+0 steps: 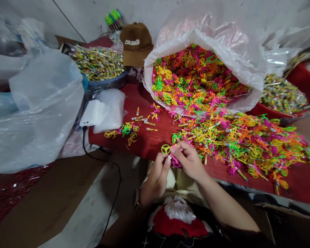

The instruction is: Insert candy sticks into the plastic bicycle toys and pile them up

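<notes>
Both of my hands meet just above the near edge of the red table. My right hand (189,161) pinches a small plastic toy piece with spoked wheels (165,149), one wheel yellow-green and the other pink. Close against it, my left hand (156,175) has thumb and fingers closed on a small white-tipped piece (169,156), mostly covered by the fingers. Right of my hands spreads a big heap of bright plastic wheel pieces (248,137) mixed with patterned sticks. Several loose patterned sticks (151,129) and a few wheel pieces (126,128) lie left of my hands.
A large white sack (147,74) spills colourful pieces onto the red table (144,146). Behind stand a blue basin (111,82) of patterned sticks and a brown cap (136,44). A white power bank (89,113) with a black cable rests on clear bags (112,106).
</notes>
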